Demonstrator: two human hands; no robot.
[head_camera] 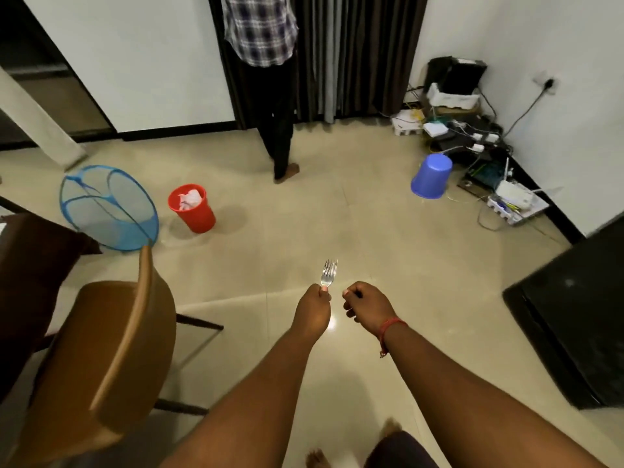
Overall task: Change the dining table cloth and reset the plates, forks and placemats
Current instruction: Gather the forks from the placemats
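My left hand [312, 307] pinches the handles of silver forks [329, 274], tines pointing up and away, over the tiled floor. Whether it is one fork or two stacked I cannot tell. My right hand [366, 304] hovers just right of it with fingers curled into a loose fist; I see nothing in it. A red thread band circles that wrist. At the left edge, a corner of the dining table with a dark brown cloth [30, 265] shows. No plates or placemats are in view.
A brown chair [101, 359] stands at my lower left. A blue mesh hamper [111, 207] and a red bin [192, 207] sit on the floor ahead left. Another person [270, 96] stands by the dark curtain. An upturned blue bucket [432, 177], cables and a black cabinet [580, 319] occupy the right.
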